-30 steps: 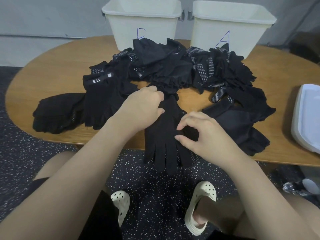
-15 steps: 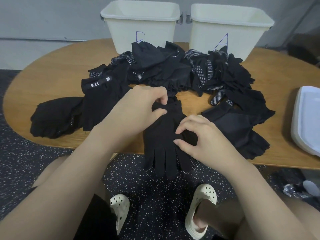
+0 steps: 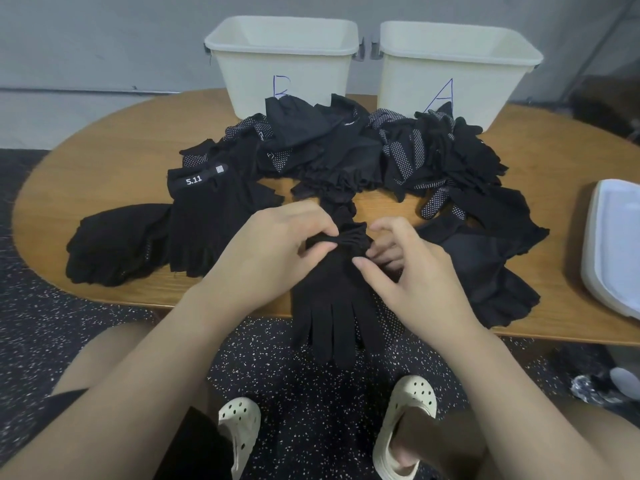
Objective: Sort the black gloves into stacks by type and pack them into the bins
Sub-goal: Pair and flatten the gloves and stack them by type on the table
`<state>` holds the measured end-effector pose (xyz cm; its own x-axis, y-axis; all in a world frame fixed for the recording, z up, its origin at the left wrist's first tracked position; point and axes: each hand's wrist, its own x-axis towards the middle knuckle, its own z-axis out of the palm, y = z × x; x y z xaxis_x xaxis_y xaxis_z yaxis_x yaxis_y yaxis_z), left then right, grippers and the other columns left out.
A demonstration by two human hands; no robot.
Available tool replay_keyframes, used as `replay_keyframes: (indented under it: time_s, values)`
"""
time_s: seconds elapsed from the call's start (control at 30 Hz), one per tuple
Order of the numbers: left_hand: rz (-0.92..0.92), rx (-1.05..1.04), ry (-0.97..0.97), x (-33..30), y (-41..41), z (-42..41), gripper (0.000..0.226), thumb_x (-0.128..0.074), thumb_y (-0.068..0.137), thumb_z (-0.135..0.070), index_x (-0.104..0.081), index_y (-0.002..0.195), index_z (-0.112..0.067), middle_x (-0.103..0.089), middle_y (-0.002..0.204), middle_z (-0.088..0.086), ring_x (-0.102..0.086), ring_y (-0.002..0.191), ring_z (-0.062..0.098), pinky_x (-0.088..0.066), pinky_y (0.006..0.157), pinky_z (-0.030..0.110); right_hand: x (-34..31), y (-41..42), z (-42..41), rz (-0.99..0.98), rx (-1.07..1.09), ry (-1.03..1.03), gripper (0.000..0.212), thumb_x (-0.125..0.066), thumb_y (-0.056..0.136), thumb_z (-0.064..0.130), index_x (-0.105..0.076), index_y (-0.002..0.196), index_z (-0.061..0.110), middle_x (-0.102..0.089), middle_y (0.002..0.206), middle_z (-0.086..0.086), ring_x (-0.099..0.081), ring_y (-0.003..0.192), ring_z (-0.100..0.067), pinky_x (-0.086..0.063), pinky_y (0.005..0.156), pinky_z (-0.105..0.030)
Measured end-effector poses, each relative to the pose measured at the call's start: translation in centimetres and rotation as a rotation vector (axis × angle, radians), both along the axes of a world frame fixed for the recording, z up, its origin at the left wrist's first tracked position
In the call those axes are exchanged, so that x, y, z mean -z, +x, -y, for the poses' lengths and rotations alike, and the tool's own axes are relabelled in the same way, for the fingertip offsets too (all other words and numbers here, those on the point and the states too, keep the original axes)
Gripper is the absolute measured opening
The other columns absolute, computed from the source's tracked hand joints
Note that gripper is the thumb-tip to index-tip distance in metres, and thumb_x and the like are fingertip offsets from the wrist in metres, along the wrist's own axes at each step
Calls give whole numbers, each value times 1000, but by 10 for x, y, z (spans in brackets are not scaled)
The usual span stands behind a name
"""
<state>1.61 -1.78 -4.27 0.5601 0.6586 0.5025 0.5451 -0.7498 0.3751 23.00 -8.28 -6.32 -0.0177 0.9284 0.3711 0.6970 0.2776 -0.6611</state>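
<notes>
Both hands have shifted up to the cuff: the left hand [image 3: 277, 247] and right hand [image 3: 408, 271] now pinch the glove [image 3: 332, 292] between them, bunching it. Sorting continues; the 2 bins [image 3: 284, 67] beyond the pile [image 3: 346, 154] look empty.

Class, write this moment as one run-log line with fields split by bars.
left hand pinches glove cuff | right hand pinches same long glove | fingers hang off table edge | bins hold no visible gloves
</notes>
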Motion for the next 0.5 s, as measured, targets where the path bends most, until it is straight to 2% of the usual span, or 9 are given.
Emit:
replay_keyframes:
  time_s: [0.17,0.33,0.5]
  values:
    - [4,-6,-2,1,-1,1,10,-74,92,-21,-74,101,-16,-71,102,-6,-71,84,24,-58,73,43,2,-2,-4,19,30,22,36,-75,90,37,-58,122,33,-64,97,18,-65,85,2,-58,78,-35]
    - [8,-6,6,3,0,1,10,-74,92,-20,-74,101,-16,-70,102,-7,-70,85,23,-58,72,42,6,-3,-6,-2,16,91,24,-73,92,29,-67,115,29,-63,93,16,-63,78,-7,-58,71,-41]
    - [-5,-18,5,3,1,-2,13,-69,92,-25,-72,101,-16,-70,101,-7,-69,88,22,-58,75,44,12,-5,-12,40,3,46,24,-70,94,34,-69,117,29,-62,89,16,-60,79,-6,-56,73,-41]
